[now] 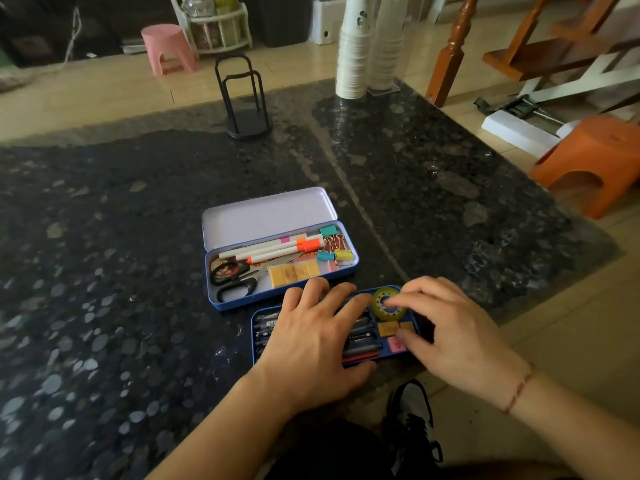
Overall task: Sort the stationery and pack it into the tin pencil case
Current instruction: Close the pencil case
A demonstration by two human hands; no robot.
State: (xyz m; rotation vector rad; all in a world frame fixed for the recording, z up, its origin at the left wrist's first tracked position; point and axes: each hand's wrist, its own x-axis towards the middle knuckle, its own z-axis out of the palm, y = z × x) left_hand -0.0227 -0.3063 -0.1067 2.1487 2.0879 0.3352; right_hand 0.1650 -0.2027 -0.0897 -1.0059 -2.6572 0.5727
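Nearest to the camera: left hand [313, 344], laid flat with fingers spread and relaxed over the pens [360, 341] inside a blue tray [258, 320], at the near edge of the dark stone tabletop [138, 237]. Holds nothing, only rests on the pens. Right hand [446, 327] just beside it, over the right end of the same tray; fingers curled, tips touching a roll of clear tape [386, 304] in the tray's far right corner. Cannot tell if the roll is really pinched or only touched. Under that hand, two yellow erasers [391, 328] and a pink eraser [396, 344], all in the tray.

Just behind the tray, toward the middle of the tabletop: the tin pencil case [277, 271], blue, lid [266, 216] open and lying back. Inside: white markers [266, 249] along the far wall, black scissors [235, 280] at the left end, a row of yellow erasers [294, 273] near the front wall, coloured binder clips [334, 247] at the right end.

Farther away: a black wire stand [246, 98] near the far edge, and stacks of white paper cups [356, 50] at the far right corner.
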